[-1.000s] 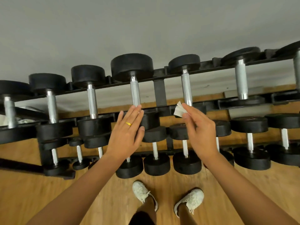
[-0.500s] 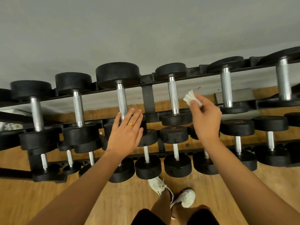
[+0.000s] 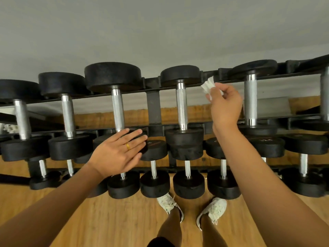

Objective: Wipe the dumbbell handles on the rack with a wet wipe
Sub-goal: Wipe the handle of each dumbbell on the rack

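Pinching a wet wipe (image 3: 208,86), the right grip (image 3: 225,106) is raised to the top row of the rack (image 3: 153,104), fingers curled, thumb and fingertips closed on the wipe's lower end. The wipe is white and crumpled. It sticks up and to the left out of the grip, in front of the rack's rear rail. It sits between two steel handles, the near handle (image 3: 181,106) to its left and the far handle (image 3: 250,100) to its right, and touches neither. Whether it touches the rail cannot be told.

The left grip (image 3: 117,152) holds nothing. Its fingers are straight and together, palm down, over the front head of a top-row dumbbell. Contact cannot be told. A gold ring (image 3: 128,146) is on one finger.

Writing: one middle-row dumbbell (image 3: 267,147) has faint pale figures on its head, possibly "12.5", too blurred to be sure. The head beside the left fingertips carries a thin red mark, unreadable.

Two pale laced shoes (image 3: 169,205) stand on the wood floor (image 3: 106,220) below the bottom row.
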`<state>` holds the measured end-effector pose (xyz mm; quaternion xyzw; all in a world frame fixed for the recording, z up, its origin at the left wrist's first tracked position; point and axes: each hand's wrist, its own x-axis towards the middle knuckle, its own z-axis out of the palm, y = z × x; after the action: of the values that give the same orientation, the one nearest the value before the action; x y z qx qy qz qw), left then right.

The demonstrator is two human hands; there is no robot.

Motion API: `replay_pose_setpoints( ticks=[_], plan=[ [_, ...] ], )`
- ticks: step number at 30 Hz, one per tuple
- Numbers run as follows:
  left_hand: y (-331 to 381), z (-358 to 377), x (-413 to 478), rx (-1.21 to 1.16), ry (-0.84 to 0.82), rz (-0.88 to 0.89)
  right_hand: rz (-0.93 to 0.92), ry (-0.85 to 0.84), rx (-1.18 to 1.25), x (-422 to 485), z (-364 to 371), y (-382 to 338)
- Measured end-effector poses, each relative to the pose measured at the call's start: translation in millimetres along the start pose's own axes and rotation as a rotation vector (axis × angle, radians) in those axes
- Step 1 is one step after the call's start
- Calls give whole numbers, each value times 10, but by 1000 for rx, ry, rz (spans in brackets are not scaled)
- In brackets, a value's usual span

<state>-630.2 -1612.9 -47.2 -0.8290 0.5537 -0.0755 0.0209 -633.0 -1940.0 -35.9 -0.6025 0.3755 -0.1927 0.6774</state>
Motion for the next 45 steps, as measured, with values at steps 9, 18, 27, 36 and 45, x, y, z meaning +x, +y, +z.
replay_pose_setpoints(
  ticks=[9, 18, 27, 36, 45],
  plan=[
    [35, 29, 34, 28, 8, -10, 4, -70, 2, 462, 329, -16],
    [19, 53, -2, 8, 5, -18, -20, -397, -33, 440, 81, 124],
    [19, 25, 27, 24, -10, -24, 111, -436, 66, 567, 122, 104],
    [20, 32, 5, 28, -31, -28, 128, -307, -14, 615, 208, -4],
    [27, 39, 6, 38, -20, -30, 53, -243, -79, 573, 278, 49]
  ],
)
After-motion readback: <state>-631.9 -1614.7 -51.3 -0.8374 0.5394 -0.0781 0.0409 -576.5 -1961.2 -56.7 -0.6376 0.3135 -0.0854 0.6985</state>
